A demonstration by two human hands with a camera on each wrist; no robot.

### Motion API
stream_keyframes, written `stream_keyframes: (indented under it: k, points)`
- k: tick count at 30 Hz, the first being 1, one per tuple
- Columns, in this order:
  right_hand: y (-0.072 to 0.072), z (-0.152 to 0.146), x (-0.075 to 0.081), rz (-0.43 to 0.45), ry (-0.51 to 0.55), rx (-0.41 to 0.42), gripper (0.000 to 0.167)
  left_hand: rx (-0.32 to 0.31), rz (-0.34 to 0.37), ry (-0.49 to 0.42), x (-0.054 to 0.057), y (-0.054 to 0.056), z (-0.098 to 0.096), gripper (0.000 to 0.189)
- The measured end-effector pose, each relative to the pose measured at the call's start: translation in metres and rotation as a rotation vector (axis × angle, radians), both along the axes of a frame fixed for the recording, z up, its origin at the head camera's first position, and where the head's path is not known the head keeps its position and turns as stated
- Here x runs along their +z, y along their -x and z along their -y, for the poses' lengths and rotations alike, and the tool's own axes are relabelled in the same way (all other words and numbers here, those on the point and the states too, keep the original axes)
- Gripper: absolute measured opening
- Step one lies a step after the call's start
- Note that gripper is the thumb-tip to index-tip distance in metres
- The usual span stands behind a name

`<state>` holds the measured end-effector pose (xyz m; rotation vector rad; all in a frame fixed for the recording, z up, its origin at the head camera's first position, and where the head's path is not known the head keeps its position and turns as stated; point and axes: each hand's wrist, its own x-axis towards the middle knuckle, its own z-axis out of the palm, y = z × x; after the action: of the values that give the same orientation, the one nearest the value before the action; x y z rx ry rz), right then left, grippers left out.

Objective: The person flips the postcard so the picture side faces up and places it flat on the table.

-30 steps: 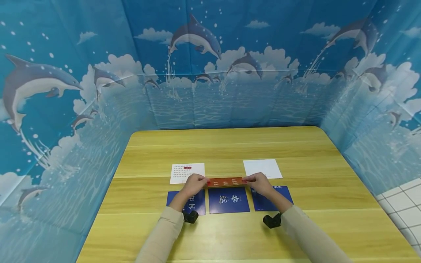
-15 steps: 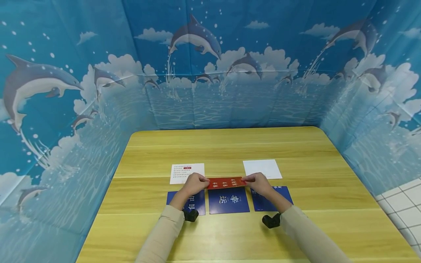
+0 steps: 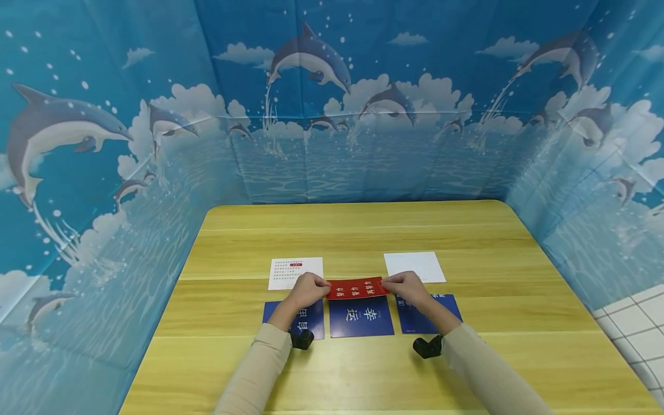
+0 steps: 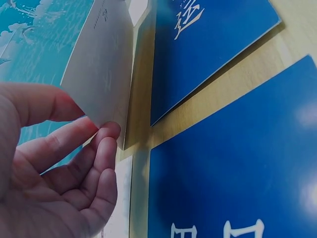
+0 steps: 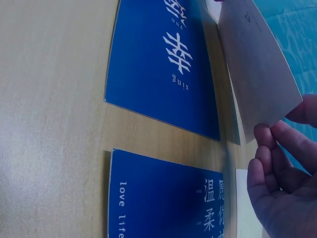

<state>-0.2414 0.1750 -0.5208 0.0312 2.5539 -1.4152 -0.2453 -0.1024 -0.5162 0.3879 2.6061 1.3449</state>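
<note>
A red card with pale characters is held by its two short ends above the middle blue card. My left hand pinches its left end between thumb and fingers, and my right hand pinches the other. The wrist views show the plain pale back of this card, tilted up off the table. Under the left forearm lies a second blue card, partly covered. A third blue card, also partly hidden, lies beneath the right forearm.
Behind the left hand lies a white card with printed rows and a red mark. A white card rests behind the right hand. The wooden table meets a dolphin-printed curtain at the back.
The red card has tilted so that more of its printed face shows to the head camera. Both hands have stayed in nearly the same place, still gripping its ends.
</note>
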Motion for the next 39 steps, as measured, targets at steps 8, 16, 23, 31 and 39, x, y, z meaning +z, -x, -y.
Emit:
stream_keyframes:
  k: [8, 16, 23, 31, 39]
  points:
    - [0.0, 0.005, 0.002, -0.021, -0.076, -0.003, 0.022, 0.023, -0.004, 0.011, -0.002, 0.0, -0.003, 0.016]
    - [0.008, 0.013, 0.0, -0.128, -0.135, -0.039, 0.023, 0.1, -0.04, 0.109, -0.006, 0.011, -0.018, 0.021]
    - [0.023, 0.021, -0.009, -0.136, -0.169, -0.084, 0.027, 0.108, -0.083, 0.212, -0.008, 0.021, -0.029, 0.035]
    - [0.028, 0.029, -0.012, -0.153, -0.234, -0.075, 0.029, 0.145, -0.123, 0.232, -0.014, 0.023, -0.031, 0.037]
    - [0.034, 0.034, -0.013, -0.228, -0.28, -0.099, 0.029, 0.209, -0.17, 0.228, -0.018, 0.029, -0.039, 0.035]
